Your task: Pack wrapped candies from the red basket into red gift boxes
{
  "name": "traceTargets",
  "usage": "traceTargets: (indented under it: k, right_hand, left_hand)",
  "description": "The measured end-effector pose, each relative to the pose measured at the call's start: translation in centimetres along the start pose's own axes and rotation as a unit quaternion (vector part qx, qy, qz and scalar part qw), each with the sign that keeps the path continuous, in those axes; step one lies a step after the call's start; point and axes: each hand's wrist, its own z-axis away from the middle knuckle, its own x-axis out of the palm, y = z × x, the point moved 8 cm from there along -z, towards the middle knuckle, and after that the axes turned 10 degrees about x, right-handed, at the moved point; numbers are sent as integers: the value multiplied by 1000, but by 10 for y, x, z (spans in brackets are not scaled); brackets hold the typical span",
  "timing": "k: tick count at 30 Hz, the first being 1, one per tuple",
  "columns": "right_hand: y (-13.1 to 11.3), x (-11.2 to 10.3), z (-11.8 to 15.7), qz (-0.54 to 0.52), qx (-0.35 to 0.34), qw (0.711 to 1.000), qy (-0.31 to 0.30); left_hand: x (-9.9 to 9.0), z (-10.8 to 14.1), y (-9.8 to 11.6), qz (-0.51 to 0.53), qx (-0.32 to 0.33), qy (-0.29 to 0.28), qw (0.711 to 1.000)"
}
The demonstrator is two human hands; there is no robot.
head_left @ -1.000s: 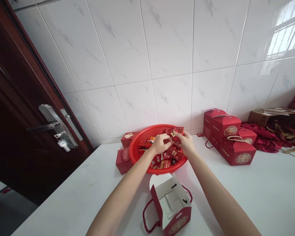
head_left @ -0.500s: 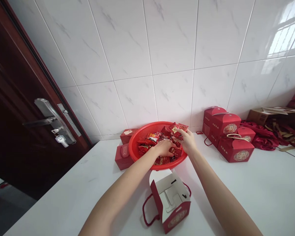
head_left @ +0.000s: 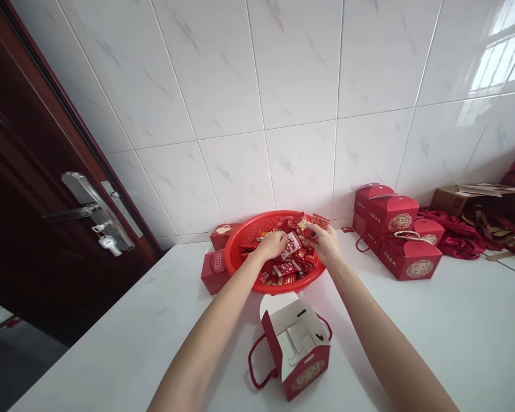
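Observation:
A round red plastic basket (head_left: 240, 276) stands against the wall, filled with red-wrapped packets (head_left: 286, 268). Over its middle, my left hand (head_left: 272, 245) has its fingers pinched at a white-and-red packet (head_left: 291, 245). My right hand (head_left: 324, 239) is at the basket's right side, its fingers closed round red and gold packets (head_left: 302, 224). In front of the basket stands an open red gift box (head_left: 298, 343) with a white inside and red rope handles; no packets show in it.
Closed red boxes (head_left: 409, 257) are stacked to the right, beside dark red cloth (head_left: 461, 237) and a cardboard box (head_left: 450, 200). Two small red boxes (head_left: 214, 272) touch the basket's left side. A dark door (head_left: 34, 171) with keys is at left.
My left hand has moved left and up within the basket, and a white-and-red packet now shows at its fingers. My right hand has barely moved and still holds its packets.

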Motion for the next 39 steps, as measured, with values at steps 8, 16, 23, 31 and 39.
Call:
traceTargets:
  k: [8,16,23,31,39]
  right_hand:
    - [1,-1,-3,-1,-2,1000,7]
    - [3,1,-5,15,2,1000,-10]
    - [3,4,-2,43,4,999,-20]
    - [6,9,-3,102,-4,994,-31]
    - [10,15,1,148,-1,987,-70]
  left_hand:
    - [-22,3,-16,78,-56,114,989]
    - [-28,0,-20,127,-41,167,977]
    - [-36,4,-28,153,-60,204,965]
    - [-20,0,16,242,36,92,965]
    - [-24,0,16,258,51,103,959]
